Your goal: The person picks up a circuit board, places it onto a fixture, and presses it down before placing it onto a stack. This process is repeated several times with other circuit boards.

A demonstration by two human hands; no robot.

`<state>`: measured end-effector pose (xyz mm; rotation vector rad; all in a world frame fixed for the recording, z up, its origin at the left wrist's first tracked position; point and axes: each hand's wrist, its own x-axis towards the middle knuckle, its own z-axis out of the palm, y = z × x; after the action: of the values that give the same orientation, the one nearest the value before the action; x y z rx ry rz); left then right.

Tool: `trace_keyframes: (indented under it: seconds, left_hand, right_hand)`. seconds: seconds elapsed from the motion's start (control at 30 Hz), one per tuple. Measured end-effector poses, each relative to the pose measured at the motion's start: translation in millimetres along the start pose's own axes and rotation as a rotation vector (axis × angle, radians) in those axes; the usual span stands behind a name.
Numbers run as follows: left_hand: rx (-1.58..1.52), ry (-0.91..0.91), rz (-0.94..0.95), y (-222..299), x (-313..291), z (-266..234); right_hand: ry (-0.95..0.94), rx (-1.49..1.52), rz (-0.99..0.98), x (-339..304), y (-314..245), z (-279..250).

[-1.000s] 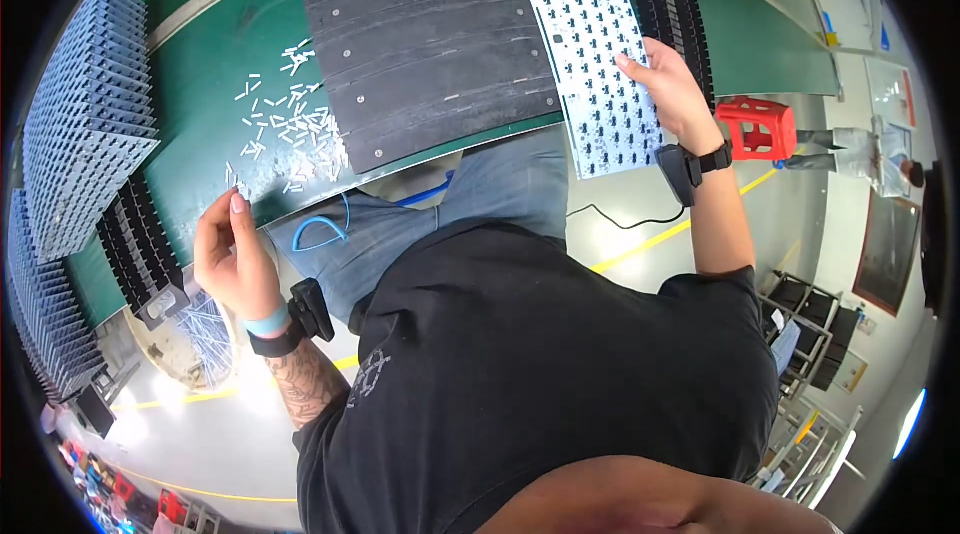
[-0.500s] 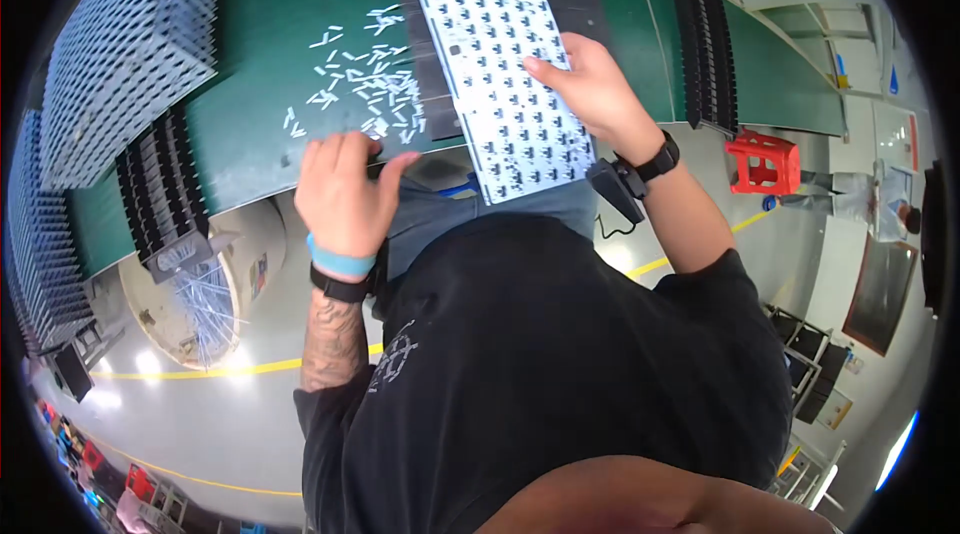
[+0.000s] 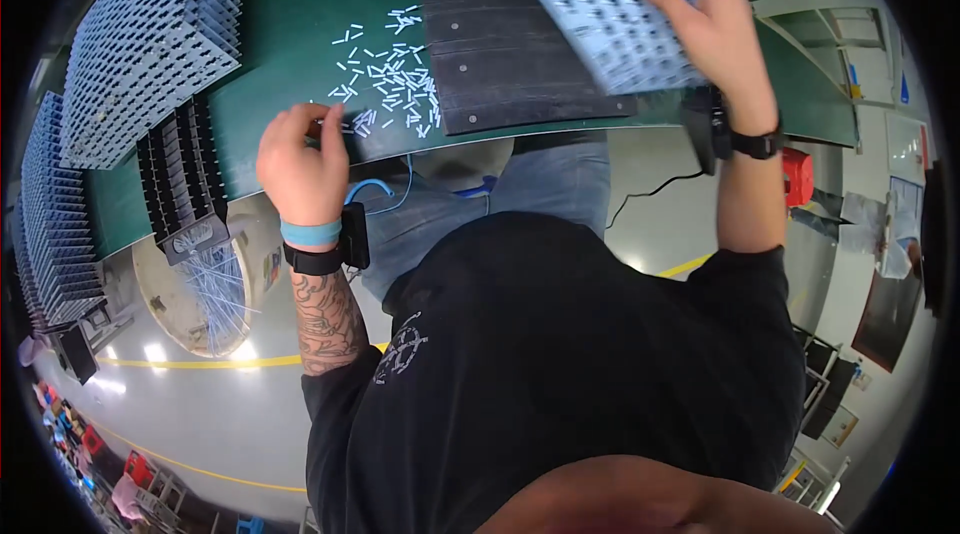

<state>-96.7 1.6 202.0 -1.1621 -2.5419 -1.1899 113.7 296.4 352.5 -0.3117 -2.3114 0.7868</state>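
Note:
My right hand (image 3: 722, 39) grips a white circuit board panel (image 3: 620, 9) dotted with rows of small black parts; the thumb lies on its face. The panel is tilted above the right side of a black mat (image 3: 520, 44) and runs out past the upper edge. Many small white strips (image 3: 400, 84) lie scattered on the green table, left of the mat. At the table's front edge, beside these strips, is my left hand (image 3: 305, 164). Its fingers are curled toward the thumb, and whatever they may hold is too small to make out.
Tall stacks of upright white panels (image 3: 150, 54) stand at the left on the green table (image 3: 290, 34). A black slotted rack (image 3: 182, 169) is near them. Below it, a round bin (image 3: 160, 279) holds thin pale strips. A red stool (image 3: 798, 177) stands on the floor at the right.
My right hand has lifted the panel up and to the right, off the mat, which now shows more. My left hand's thumb and fingers have drawn together.

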Motion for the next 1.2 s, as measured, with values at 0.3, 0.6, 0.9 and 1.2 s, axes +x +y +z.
trace_keyframes:
  seconds: [0.3,0.6,0.9,1.2]
  left_hand:
    - [-0.25,0.132,0.133,68,48,29]
    - [-0.217,-0.058,0.0,53,15,43]
    - [-0.247,-0.01,-0.025,51,30,55]
    - [-0.299,0.015,-0.028,45,17,51]
  right_hand:
    - [-0.496,-0.386,-0.182,-17,32,-16]
    - [-0.527,-0.337,-0.204,-35,34,-8]
    - [-0.509,-0.419,-0.204,-22,37,-10]
    - [-0.504,-0.403,-0.177,-32,29,-2]
